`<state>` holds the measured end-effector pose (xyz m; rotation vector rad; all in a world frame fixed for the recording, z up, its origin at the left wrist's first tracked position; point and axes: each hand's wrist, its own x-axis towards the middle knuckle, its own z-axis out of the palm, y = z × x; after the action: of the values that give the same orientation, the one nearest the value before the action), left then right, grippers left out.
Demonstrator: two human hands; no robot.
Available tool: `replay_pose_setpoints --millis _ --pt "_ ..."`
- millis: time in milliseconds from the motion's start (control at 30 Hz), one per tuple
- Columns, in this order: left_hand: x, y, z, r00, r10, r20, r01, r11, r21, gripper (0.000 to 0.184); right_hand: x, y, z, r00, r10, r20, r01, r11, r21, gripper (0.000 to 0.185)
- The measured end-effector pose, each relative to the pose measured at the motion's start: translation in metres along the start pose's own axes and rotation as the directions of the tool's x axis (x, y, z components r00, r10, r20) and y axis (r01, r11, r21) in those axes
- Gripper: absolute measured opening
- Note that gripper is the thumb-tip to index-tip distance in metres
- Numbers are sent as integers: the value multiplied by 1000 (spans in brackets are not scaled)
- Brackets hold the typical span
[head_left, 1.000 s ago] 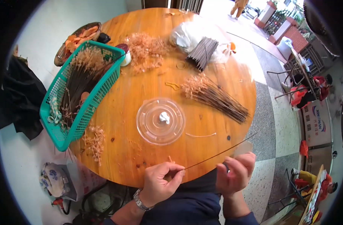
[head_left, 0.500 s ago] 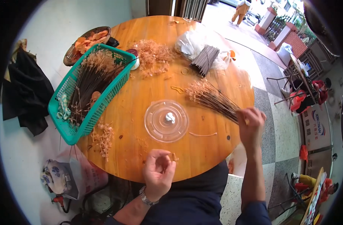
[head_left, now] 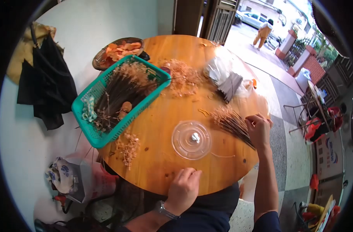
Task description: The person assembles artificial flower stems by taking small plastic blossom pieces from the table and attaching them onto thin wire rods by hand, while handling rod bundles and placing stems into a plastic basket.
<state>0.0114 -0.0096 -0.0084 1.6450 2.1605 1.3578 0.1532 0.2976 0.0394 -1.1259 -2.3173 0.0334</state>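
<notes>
My right hand (head_left: 258,129) is over the stem end of a bundle of dark sticks (head_left: 234,125) with orange flower-like tips, its fingers pinched together; what they hold, if anything, is too small to make out. At the near edge of the round wooden table (head_left: 157,166), my left hand (head_left: 186,187) has its fingers closed, their contents hidden. A round clear plastic lid (head_left: 180,143) with a small white lump (head_left: 195,137) on it lies between the hands and the bundle. Beside the lid is a thin pale strand (head_left: 223,156).
A green basket (head_left: 92,133) of flower-tipped sticks stands at the left, before a bowl of orange pieces (head_left: 122,50). Orange shavings (head_left: 180,77), plastic bags (head_left: 219,69) and grey sticks (head_left: 231,86) lie at the back. A person (head_left: 263,34) is outside.
The thin stick between my hands a second ago no longer shows there. My right hand has moved up to the bundle, and my left hand's fingers have closed. The view has shifted upward and left.
</notes>
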Motion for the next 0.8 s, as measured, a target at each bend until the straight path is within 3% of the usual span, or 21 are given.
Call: replay_pose_setpoints --millis 100,267,367,467,567,667,800 --pt "-1 -2 -2 1000 -2 14 2 1000 8 22 23 -63 -12 997 -70 -21 73 978 193 6" --pt "-2 -11 0 999 -54 2 54 992 -117 26 82 -197 -13 933 -357 -47 342 838 425 8" --pt "-9 -19 -3 998 -23 55 31 987 -156 28 118 -248 19 837 -540 -86 536 778 328 14" --pt "-9 -18 -8 999 -28 32 34 977 -212 25 146 -276 51 810 -544 218 520 839 161 18" --pt "-10 -18 -8 999 -48 23 52 974 -222 21 162 -286 75 790 -490 368 502 862 70 19" --pt "-12 -20 -4 999 -34 2 33 970 -241 21 166 -290 78 749 -469 469 489 868 86 17" --pt "-13 -21 -4 1000 -7 18 11 964 -266 24 170 -282 94 740 -467 484 461 876 140 14"
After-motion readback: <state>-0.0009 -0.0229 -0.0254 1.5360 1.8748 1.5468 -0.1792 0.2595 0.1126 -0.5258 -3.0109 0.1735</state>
